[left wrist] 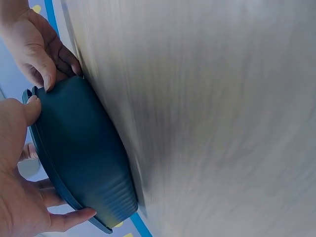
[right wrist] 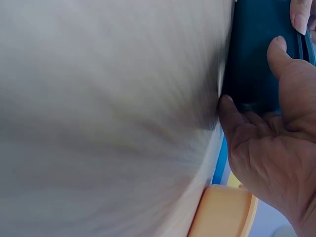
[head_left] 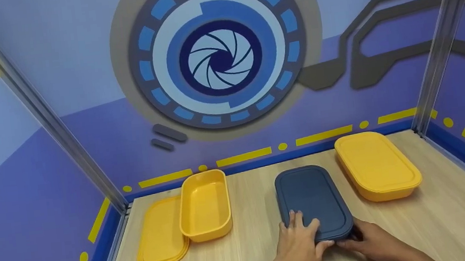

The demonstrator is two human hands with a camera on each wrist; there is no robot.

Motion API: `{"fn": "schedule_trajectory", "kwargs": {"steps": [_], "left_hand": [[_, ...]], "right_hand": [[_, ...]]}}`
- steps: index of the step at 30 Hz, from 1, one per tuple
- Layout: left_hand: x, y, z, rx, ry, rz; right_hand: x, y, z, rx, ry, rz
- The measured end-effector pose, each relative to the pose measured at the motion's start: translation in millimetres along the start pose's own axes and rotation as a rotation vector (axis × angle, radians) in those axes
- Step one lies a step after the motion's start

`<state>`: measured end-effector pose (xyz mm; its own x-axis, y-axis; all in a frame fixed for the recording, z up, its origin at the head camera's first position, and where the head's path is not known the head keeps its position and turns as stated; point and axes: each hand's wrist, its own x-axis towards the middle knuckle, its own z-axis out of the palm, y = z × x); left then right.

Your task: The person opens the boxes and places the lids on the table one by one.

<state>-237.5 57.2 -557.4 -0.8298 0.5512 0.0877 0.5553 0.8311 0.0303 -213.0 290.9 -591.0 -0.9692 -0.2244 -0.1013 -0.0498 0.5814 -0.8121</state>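
Observation:
A dark blue lid (head_left: 310, 195) covers a rectangular dark blue food container (left wrist: 84, 143) on the wooden table. My left hand (head_left: 297, 242) lies over the near left part of the lid, fingers spread on its top and thumb at the near edge. In the left wrist view a narrow gap shows between lid and container at the near right corner. That corner is where my right hand (head_left: 376, 240) grips the container, thumb (right wrist: 280, 57) against the near wall and fingers curled round the right side.
To the right stands a yellow container with its lid (head_left: 378, 162) on. At the left, an uncovered yellow container (head_left: 206, 232) overlaps a loose yellow lid (head_left: 161, 237). Patterned panels (head_left: 102, 161) with metal corner posts (head_left: 440, 48) border the table (head_left: 252, 232).

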Motion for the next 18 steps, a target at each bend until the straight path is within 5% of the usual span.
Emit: {"fn": "schedule_trajectory", "kwargs": {"steps": [18], "left_hand": [[-0.5, -5.7, 1.8, -0.031, 0.043, 0.051]], "right_hand": [[2.7, 1.1, 1.0, 0.011, -0.003, 0.053]]}}
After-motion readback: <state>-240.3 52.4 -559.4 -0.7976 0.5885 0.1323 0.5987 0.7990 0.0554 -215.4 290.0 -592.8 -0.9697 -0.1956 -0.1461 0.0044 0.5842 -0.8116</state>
